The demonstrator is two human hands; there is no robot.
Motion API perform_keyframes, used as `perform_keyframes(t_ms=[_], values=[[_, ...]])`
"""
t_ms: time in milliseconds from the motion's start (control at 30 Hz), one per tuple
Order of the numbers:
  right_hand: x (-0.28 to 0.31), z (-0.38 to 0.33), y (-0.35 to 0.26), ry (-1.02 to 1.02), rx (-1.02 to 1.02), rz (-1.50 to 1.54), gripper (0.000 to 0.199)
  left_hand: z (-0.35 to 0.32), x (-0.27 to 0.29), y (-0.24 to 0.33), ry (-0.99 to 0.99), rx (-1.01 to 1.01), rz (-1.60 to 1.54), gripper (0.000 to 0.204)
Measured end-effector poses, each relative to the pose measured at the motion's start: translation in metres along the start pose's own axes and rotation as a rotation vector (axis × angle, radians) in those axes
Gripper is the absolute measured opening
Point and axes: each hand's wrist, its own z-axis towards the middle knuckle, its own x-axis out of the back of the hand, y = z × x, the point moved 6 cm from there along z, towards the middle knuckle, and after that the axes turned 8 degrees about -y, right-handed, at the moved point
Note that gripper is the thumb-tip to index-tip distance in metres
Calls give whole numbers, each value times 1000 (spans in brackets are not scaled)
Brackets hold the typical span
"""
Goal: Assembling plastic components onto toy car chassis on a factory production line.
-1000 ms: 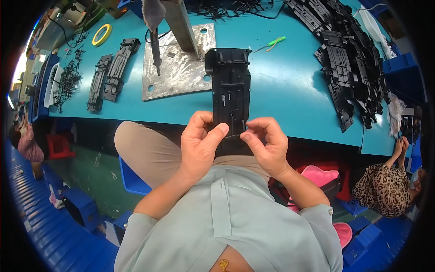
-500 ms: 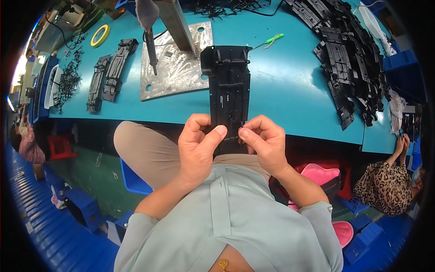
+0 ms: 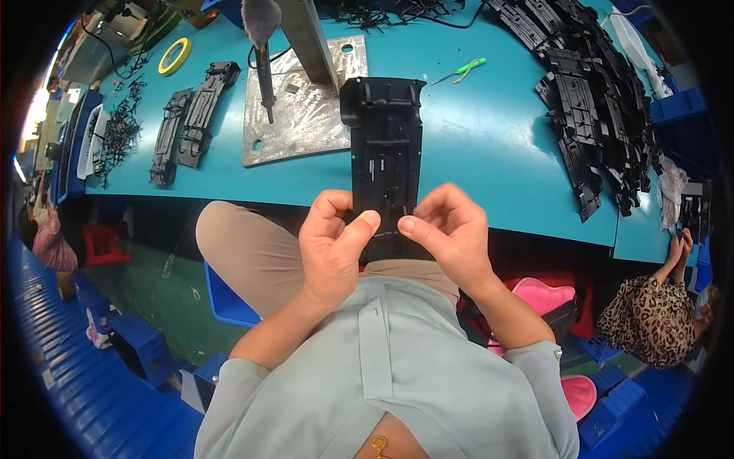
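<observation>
A long black moulded plastic part (image 3: 386, 161) extends from my lap over the table edge, its wider, boxy end away from me. My left hand (image 3: 333, 249) grips its near left edge, thumb on top and fingers curled at the side. At the opposite edge, my right hand (image 3: 453, 237) has its thumb tip on the part and its fingers bent close by. A small dark pin-like piece (image 3: 406, 209) shows beside that thumb; whether it is fixed to the part is unclear.
Left of a metal base plate (image 3: 306, 115) with an upright post lie two black parts (image 3: 200, 115). A yellow tape roll (image 3: 175, 56) and loose black pieces (image 3: 118, 145) sit farther left. A green-handled tool (image 3: 470, 67) and stacked black parts (image 3: 573, 99) occupy the right; a co-worker (image 3: 650, 314) sits there.
My right fingers have lifted and spread slightly from their tighter pinch at the part's edge. The left hand keeps its grip, and the part stays almost in place.
</observation>
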Motion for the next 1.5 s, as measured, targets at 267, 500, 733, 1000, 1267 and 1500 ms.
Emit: perform_keyframes(t_ms=[267, 500, 733, 1000, 1267, 1500], values=[[-7, -3, -3, -48, 183, 31, 29, 5, -3, -8, -54, 219, -195, 14], [-10, -5, -1, -51, 196, -4, 27, 7, -9, -11, -37, 345, -174, 18], [-11, -5, -1, -46, 234, -38, 28, 8, -10, -10, -39, 361, -219, 17], [-12, -4, 3, -43, 215, 7, 32, 10, -7, 2, -56, 189, 42, 15], [-8, -15, -23, 151, 546, -335, 26, 11, -28, 50, -40, -456, 770, 13], [-21, -12, -13, 46, 496, 81, 42, -1, -52, 55, -141, -869, 1200, 38]])
